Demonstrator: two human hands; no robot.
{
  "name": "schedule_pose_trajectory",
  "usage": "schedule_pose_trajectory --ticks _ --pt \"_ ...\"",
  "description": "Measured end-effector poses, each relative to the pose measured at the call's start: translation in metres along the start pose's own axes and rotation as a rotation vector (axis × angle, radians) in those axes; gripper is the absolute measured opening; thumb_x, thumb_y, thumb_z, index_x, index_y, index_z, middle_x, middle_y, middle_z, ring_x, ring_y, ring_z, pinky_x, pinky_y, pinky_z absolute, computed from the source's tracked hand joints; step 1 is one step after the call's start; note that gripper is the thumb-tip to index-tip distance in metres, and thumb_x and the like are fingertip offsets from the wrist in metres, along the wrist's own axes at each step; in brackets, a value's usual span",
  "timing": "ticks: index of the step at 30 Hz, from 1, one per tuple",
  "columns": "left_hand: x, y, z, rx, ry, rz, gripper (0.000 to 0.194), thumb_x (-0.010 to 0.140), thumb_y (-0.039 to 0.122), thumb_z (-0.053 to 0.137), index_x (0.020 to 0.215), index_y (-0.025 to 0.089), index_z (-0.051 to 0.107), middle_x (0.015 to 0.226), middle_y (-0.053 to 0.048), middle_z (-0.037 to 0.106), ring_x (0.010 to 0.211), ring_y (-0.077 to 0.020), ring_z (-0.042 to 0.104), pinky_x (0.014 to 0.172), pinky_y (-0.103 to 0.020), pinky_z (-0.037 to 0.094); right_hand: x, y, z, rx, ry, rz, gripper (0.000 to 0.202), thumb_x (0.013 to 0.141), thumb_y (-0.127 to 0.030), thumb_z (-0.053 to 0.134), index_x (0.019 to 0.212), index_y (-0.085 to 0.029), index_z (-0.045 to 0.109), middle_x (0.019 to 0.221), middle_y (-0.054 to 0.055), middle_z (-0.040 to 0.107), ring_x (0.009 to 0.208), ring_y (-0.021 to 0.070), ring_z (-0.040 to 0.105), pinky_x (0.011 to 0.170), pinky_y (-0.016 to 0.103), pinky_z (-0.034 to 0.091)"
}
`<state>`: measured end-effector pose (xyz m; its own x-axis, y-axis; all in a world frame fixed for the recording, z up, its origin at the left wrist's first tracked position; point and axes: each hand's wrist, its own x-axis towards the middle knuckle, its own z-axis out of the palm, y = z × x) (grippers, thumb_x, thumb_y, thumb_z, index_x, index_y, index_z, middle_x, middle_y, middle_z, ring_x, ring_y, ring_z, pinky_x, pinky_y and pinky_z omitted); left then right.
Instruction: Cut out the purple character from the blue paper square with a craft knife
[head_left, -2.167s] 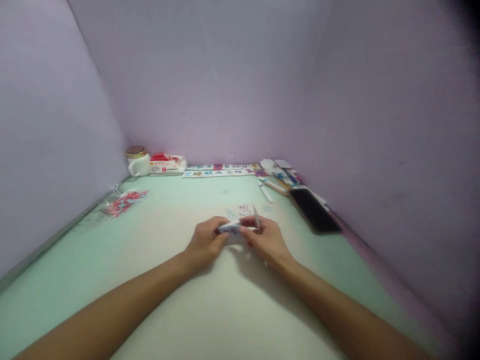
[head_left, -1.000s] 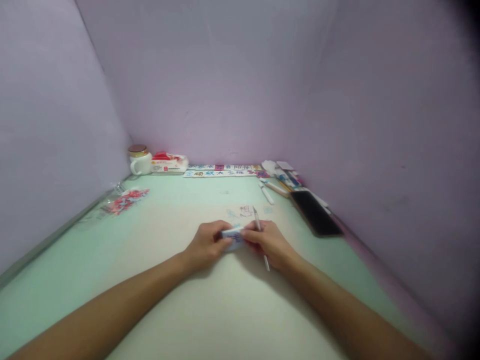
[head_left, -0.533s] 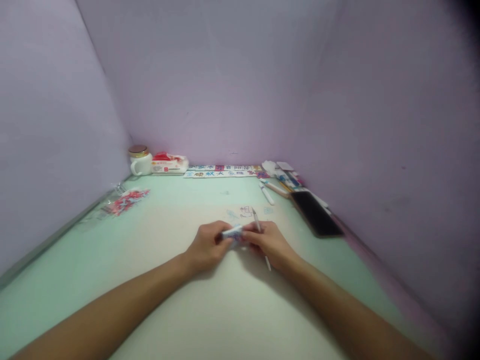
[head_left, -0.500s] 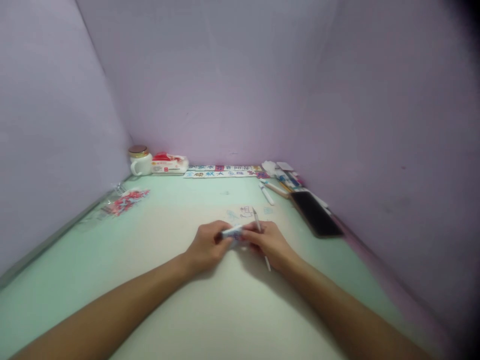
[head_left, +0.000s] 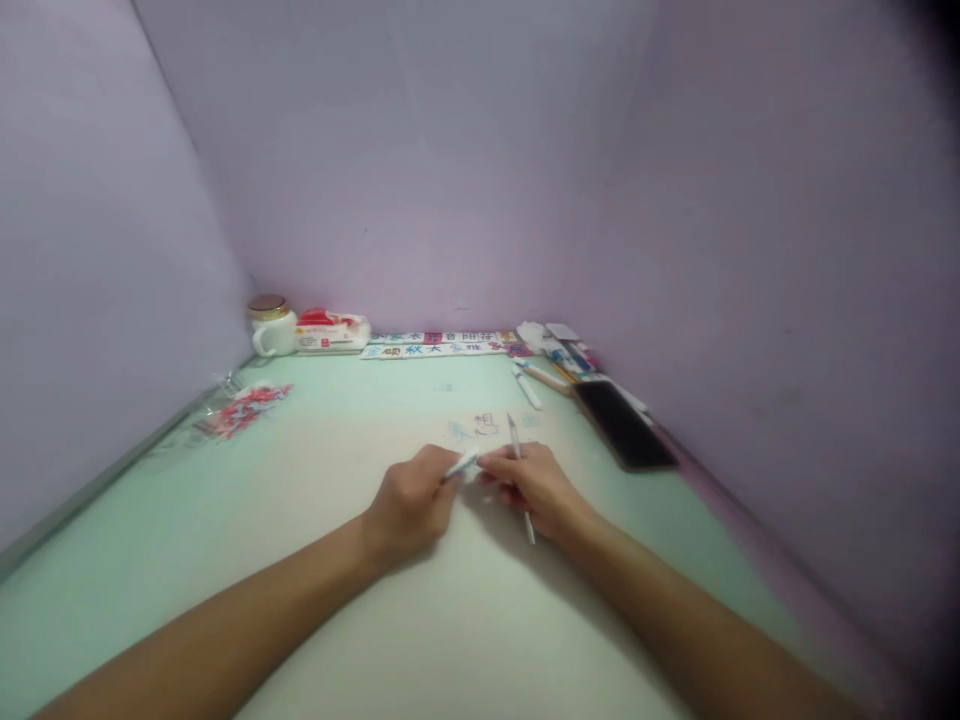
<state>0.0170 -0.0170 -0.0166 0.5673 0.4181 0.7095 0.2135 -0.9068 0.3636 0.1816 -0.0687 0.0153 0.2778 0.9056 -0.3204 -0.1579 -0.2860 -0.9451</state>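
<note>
Near the middle of the table, my left hand (head_left: 409, 498) is closed around a small white block (head_left: 463, 464) with bluish marks, now tilted so mostly an edge shows. My right hand (head_left: 546, 488) grips a thin, pale craft knife (head_left: 514, 432), its pointed blade end up and its tail sticking out below the palm. The right thumb and index finger reach to the block's right end; whether they pinch it I cannot tell. Just beyond the hands, drawn characters (head_left: 486, 424) in purple and blue-green mark the table surface.
Along the back wall stand a lidded white mug (head_left: 273, 332), a tissue pack (head_left: 332, 332) and rows of small character blocks (head_left: 435, 350). A bag of red and pale pieces (head_left: 251, 408) lies left. To the right are a phone (head_left: 624, 425), a white pen (head_left: 526, 387) and assorted tools.
The block has turned in my left hand, so its blue-marked face no longer shows. My right fingers have loosened slightly at its end, with the knife still held. The view has shifted a little.
</note>
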Motion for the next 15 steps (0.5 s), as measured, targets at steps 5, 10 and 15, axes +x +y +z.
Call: schedule_pose_trajectory --ticks 5,10,15 --pt "-0.0004 0.001 -0.0005 0.057 -0.026 0.058 0.021 0.085 0.01 0.044 0.101 0.016 0.057 0.08 -0.006 0.059 0.069 -0.0156 0.057 0.06 -0.025 0.047 -0.003 -0.0043 0.0012 0.045 -0.046 0.032 0.012 0.068 -0.012 0.061 0.056 -0.012 0.057 0.049 0.002 0.061 0.032 0.0039 0.039 0.031 0.017 0.016" --pt "-0.0001 -0.0001 -0.0023 0.047 -0.045 0.109 0.023 0.085 0.009 0.044 0.103 0.016 0.056 0.078 -0.005 0.059 0.068 -0.0155 0.057 0.058 -0.024 0.047 -0.0048 -0.0064 0.0002 0.084 -0.085 0.055 0.011 0.066 -0.012 0.059 0.056 -0.012 0.057 0.051 0.003 0.061 0.033 0.0036 0.038 0.031 0.017 0.013" --pt "-0.0018 -0.0026 -0.0038 -0.007 -0.028 0.13 0.026 0.084 0.008 0.045 0.107 0.018 0.054 0.082 -0.006 0.061 0.072 -0.0157 0.059 0.061 -0.024 0.047 -0.0053 -0.0058 -0.0013 0.103 -0.138 0.06 0.01 0.062 -0.012 0.058 0.053 -0.011 0.056 0.049 0.002 0.059 0.034 0.0032 0.035 0.031 0.016 0.013"
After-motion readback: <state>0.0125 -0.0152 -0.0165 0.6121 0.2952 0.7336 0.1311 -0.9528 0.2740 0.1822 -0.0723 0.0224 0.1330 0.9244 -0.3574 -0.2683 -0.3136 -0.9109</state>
